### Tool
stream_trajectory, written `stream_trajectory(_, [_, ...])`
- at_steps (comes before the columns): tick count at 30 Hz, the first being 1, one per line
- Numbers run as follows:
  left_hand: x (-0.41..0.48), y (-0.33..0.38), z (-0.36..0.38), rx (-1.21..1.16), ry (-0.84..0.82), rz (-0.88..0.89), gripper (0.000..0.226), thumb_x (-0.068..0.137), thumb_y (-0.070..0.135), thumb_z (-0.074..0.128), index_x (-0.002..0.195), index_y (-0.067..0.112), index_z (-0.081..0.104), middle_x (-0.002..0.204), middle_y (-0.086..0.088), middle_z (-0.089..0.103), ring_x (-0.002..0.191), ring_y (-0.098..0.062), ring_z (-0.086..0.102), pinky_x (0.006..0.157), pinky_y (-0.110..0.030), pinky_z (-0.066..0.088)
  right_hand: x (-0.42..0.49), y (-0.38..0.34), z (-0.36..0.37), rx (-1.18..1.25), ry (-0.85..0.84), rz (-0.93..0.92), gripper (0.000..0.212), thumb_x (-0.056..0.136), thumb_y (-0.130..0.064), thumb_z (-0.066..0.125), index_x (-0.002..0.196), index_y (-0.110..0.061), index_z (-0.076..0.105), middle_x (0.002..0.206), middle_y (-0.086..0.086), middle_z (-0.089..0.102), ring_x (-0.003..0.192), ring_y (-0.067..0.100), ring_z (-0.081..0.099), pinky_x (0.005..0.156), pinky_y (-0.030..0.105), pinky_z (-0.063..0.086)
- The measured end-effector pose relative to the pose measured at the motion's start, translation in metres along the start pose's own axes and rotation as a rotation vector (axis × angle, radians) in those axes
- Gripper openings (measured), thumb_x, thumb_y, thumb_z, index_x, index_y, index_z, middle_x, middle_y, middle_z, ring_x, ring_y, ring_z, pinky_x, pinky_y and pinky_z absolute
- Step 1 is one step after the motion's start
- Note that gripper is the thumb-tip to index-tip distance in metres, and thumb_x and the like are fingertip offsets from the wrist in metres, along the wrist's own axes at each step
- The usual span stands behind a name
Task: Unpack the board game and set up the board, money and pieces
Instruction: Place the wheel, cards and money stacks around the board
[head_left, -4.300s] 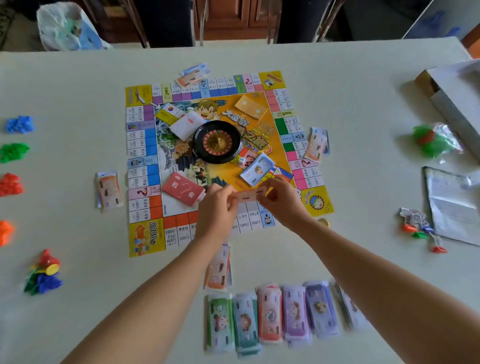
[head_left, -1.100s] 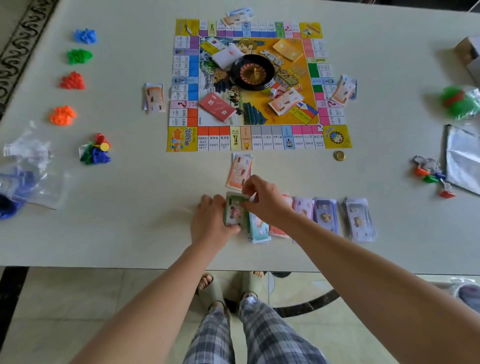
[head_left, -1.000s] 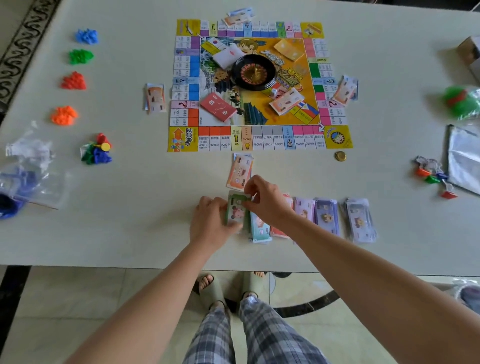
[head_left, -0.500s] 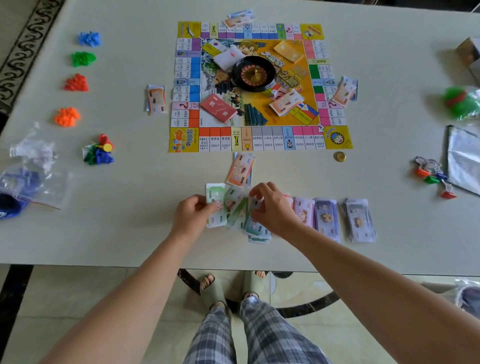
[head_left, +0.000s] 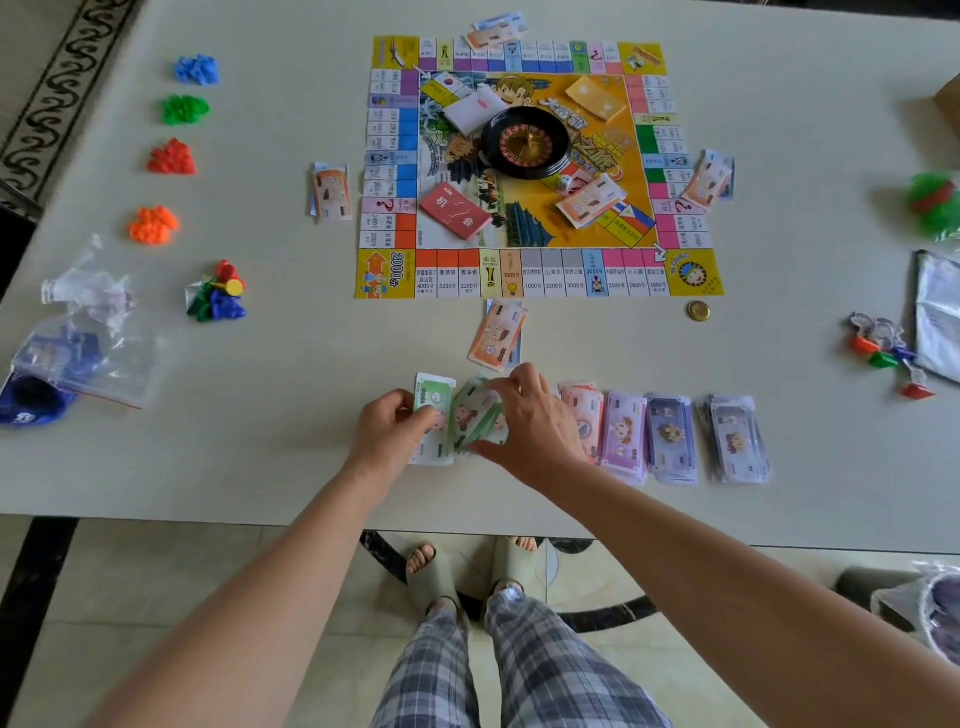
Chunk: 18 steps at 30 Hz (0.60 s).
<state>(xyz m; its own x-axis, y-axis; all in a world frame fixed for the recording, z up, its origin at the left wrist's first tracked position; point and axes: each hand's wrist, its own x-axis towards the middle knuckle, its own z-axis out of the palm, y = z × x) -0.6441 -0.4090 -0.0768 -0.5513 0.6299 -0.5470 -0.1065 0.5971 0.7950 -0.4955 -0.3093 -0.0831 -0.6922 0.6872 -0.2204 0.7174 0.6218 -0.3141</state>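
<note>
The game board (head_left: 540, 270) lies flat in the middle of the table with a black roulette wheel (head_left: 524, 143) and card decks on it. Near the table's front edge, my left hand (head_left: 387, 434) pinches the left end of a fanned stack of green banknotes (head_left: 457, 415). My right hand (head_left: 530, 426) rests its fingers on the fan's right side and covers part of it. A row of pink and purple money stacks (head_left: 644, 436) continues to the right. Small player money piles sit at each side of the board, one just ahead of my hands (head_left: 498, 335).
Piles of blue (head_left: 196, 69), green, red and orange (head_left: 153, 224) pieces line the left. Mixed pawns (head_left: 217, 293) and plastic bags (head_left: 88, 343) lie nearer. A gold coin (head_left: 698, 310), character tokens (head_left: 883, 348) and a booklet (head_left: 937, 317) are on the right.
The hands left the board and came down to the money row at the front edge. They took the green stack, and it has been spread out into a fan.
</note>
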Motion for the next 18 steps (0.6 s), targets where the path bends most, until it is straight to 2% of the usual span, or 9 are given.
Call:
stream_trajectory(3, [-0.002, 0.001, -0.004, 0.063, -0.02, 0.007, 0.021, 0.064, 0.033, 0.062, 0.075, 0.016, 0.065, 0.073, 0.0, 0.07, 0.071, -0.02, 0.068, 0.064, -0.035, 0.053, 0.001, 0.003, -0.002, -0.039, 0.016, 0.042, 0.079, 0.074, -0.063, 0.066, 0.135, -0.018, 0.043, 0.119, 0.002, 0.037, 0.108, 0.019, 0.042, 0.09, 0.033, 0.045])
stream_trajectory(6, [-0.003, 0.0, -0.005, 0.084, -0.027, 0.013, 0.008, 0.076, 0.023, 0.069, 0.076, 0.016, 0.065, 0.074, 0.0, 0.07, 0.074, -0.021, 0.068, 0.061, -0.032, 0.052, -0.001, -0.002, -0.001, -0.111, 0.011, 0.024, 0.075, 0.074, -0.065, 0.065, 0.13, -0.017, 0.048, 0.118, 0.002, 0.036, 0.107, 0.019, 0.04, 0.094, 0.033, 0.042])
stream_trajectory(8, [-0.002, -0.002, -0.007, 0.093, -0.014, 0.014, 0.006, 0.083, 0.015, 0.066, 0.078, 0.016, 0.065, 0.075, 0.001, 0.07, 0.075, -0.021, 0.068, 0.062, -0.032, 0.052, -0.002, -0.009, 0.0, -0.133, 0.013, -0.014, 0.073, 0.075, -0.065, 0.064, 0.127, -0.016, 0.049, 0.119, 0.003, 0.037, 0.108, 0.02, 0.039, 0.095, 0.033, 0.04])
stream_trajectory(10, [-0.002, -0.003, -0.01, 0.113, -0.017, 0.014, 0.004, 0.081, 0.019, 0.066, 0.079, 0.015, 0.065, 0.077, 0.0, 0.071, 0.078, -0.023, 0.069, 0.069, -0.041, 0.055, -0.003, -0.014, 0.001, -0.135, 0.014, -0.039, 0.074, 0.075, -0.066, 0.063, 0.129, -0.017, 0.048, 0.122, 0.003, 0.037, 0.111, 0.02, 0.038, 0.097, 0.033, 0.038])
stream_trajectory(12, [-0.003, -0.002, -0.013, 0.113, -0.03, 0.008, 0.017, 0.07, 0.03, 0.064, 0.079, 0.016, 0.066, 0.078, -0.001, 0.072, 0.078, -0.024, 0.07, 0.072, -0.044, 0.056, -0.003, -0.013, 0.0, -0.137, 0.039, -0.004, 0.077, 0.074, -0.068, 0.062, 0.128, -0.016, 0.047, 0.122, 0.003, 0.038, 0.11, 0.021, 0.039, 0.097, 0.034, 0.038])
stream_trajectory(14, [-0.003, -0.002, -0.014, 0.118, -0.033, 0.004, 0.026, 0.063, 0.036, 0.061, 0.079, 0.017, 0.066, 0.078, -0.001, 0.072, 0.078, -0.025, 0.07, 0.073, -0.045, 0.057, -0.003, -0.009, -0.002, -0.168, 0.062, 0.061, 0.081, 0.069, -0.073, 0.062, 0.122, -0.013, 0.049, 0.118, 0.004, 0.038, 0.106, 0.022, 0.039, 0.094, 0.034, 0.039])
stream_trajectory(18, [-0.001, -0.005, -0.015, 0.118, -0.056, 0.004, 0.025, 0.061, 0.036, 0.061, 0.078, 0.017, 0.065, 0.075, 0.0, 0.07, 0.075, -0.023, 0.069, 0.069, -0.04, 0.056, -0.003, -0.013, 0.0, -0.237, 0.04, 0.121, 0.084, 0.066, -0.08, 0.057, 0.114, -0.011, 0.05, 0.115, 0.005, 0.035, 0.103, 0.022, 0.036, 0.091, 0.034, 0.038])
